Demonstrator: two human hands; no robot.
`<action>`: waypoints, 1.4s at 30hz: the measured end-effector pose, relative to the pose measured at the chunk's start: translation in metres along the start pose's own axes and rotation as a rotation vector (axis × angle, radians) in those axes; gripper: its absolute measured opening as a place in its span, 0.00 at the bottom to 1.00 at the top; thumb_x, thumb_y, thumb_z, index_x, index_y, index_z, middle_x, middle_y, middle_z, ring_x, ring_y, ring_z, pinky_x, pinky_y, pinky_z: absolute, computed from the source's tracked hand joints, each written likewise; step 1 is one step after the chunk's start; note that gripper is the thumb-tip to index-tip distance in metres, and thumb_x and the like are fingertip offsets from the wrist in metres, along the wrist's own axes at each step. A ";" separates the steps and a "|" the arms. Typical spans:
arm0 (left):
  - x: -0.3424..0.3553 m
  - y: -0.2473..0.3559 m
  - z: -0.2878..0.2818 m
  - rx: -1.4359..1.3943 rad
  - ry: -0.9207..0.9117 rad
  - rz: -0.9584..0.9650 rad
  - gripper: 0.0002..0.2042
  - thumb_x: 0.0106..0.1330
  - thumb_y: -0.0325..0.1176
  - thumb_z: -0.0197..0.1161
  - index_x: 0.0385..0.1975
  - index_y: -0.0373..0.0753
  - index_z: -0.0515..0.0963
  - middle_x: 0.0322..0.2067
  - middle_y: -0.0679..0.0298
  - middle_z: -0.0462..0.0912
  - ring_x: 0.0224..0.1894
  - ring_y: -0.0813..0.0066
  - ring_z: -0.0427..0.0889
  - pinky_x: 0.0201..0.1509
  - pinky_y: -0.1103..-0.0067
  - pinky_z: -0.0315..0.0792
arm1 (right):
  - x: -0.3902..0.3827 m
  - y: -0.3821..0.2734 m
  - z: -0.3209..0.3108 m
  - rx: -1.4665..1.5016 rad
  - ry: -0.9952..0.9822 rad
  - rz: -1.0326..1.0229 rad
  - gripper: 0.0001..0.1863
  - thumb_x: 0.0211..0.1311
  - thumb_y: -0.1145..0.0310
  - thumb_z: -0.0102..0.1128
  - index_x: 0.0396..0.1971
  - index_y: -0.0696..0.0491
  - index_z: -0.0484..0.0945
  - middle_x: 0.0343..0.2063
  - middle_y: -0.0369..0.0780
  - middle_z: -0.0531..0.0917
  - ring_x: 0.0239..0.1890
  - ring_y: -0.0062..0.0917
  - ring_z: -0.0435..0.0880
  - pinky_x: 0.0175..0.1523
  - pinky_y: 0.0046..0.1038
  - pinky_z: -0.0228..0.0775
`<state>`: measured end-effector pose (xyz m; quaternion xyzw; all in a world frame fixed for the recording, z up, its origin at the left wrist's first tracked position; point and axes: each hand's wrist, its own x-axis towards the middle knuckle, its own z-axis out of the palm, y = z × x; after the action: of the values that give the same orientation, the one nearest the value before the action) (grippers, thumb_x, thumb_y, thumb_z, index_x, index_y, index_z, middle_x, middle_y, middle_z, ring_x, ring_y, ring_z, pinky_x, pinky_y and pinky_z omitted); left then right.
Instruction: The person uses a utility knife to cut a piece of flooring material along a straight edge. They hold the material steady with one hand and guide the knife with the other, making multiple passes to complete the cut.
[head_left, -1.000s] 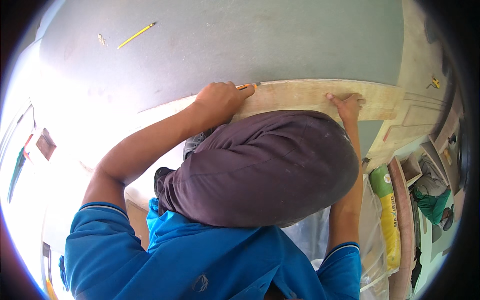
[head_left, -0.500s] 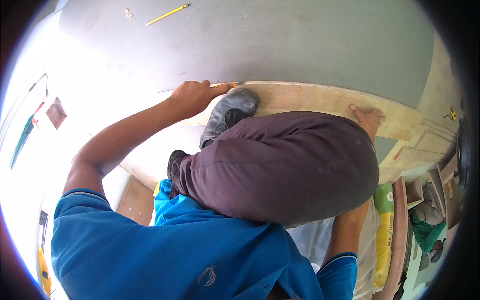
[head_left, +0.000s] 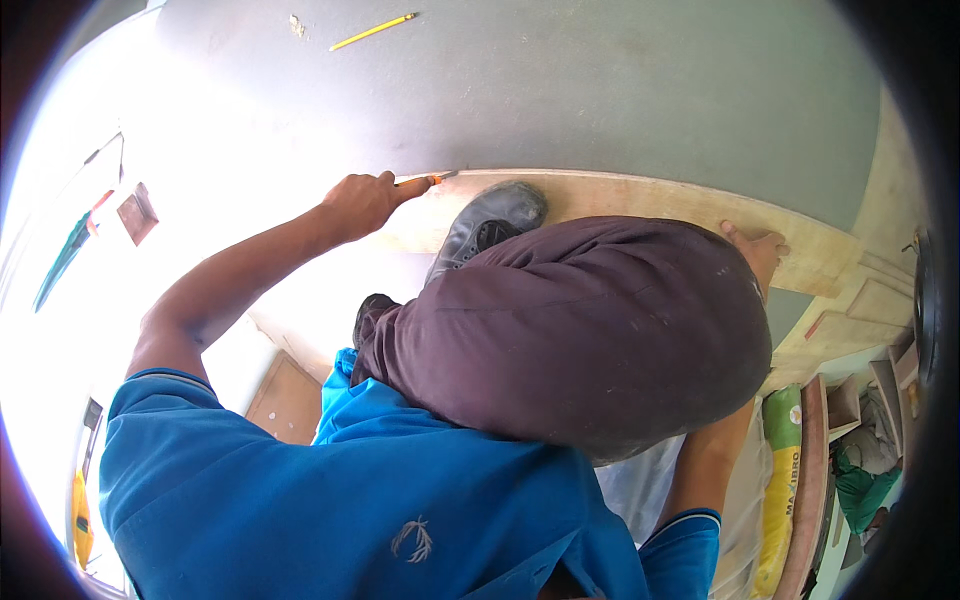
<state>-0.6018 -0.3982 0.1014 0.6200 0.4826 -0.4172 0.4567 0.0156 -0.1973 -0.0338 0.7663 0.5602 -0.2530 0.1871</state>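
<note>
In my left hand [head_left: 360,205] is an orange utility knife [head_left: 416,185], the fingers wrapped round its handle. Its blade meets the far edge of a long pale plywood strip [head_left: 640,198], which lies on a large grey sheet [head_left: 600,90]. Toward the strip's right end, my right hand [head_left: 758,250] rests on the wood with thumb and fingers spread. My black shoe [head_left: 508,206] stands on the strip between the two hands. My bent knee hides part of the strip and some of my right forearm.
A yellow pencil [head_left: 372,32] lies on the grey sheet, near small crumbs. At the lower right are a yellow-green bag [head_left: 780,470], wooden pieces and dark green cloth [head_left: 862,490]. Thin wood offcuts [head_left: 870,310] lie at the right. Glare whitens the left side.
My left hand has drawn the knife leftward along the strip's edge, away from my shoe. My right hand stays on the strip. The whole view has shifted slightly.
</note>
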 end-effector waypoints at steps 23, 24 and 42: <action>0.085 0.037 -0.033 -0.811 0.694 0.211 0.17 0.70 0.37 0.65 0.54 0.38 0.76 0.40 0.46 0.86 0.46 0.43 0.87 0.50 0.56 0.77 | -0.053 -0.035 -0.041 -0.088 0.092 0.070 0.75 0.40 0.32 0.81 0.73 0.76 0.54 0.71 0.77 0.56 0.71 0.71 0.66 0.68 0.48 0.74; 0.103 0.049 -0.043 -0.815 0.769 0.163 0.16 0.71 0.36 0.65 0.54 0.37 0.76 0.39 0.46 0.85 0.44 0.44 0.87 0.49 0.57 0.77 | -0.051 -0.028 -0.033 -0.028 0.082 0.064 0.66 0.43 0.36 0.81 0.69 0.72 0.62 0.67 0.73 0.64 0.66 0.66 0.72 0.64 0.48 0.76; 0.149 0.051 -0.158 -1.197 0.656 0.163 0.12 0.73 0.33 0.62 0.51 0.34 0.75 0.31 0.64 0.81 0.34 0.76 0.80 0.38 0.76 0.73 | 0.181 0.030 -0.174 0.301 0.142 -0.069 0.63 0.54 0.49 0.83 0.78 0.68 0.52 0.74 0.60 0.67 0.76 0.46 0.68 0.76 0.38 0.63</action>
<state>-0.5121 -0.2190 0.0040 0.3897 0.6950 0.1662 0.5809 0.1192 0.0312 -0.0028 0.7818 0.5538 -0.2858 0.0213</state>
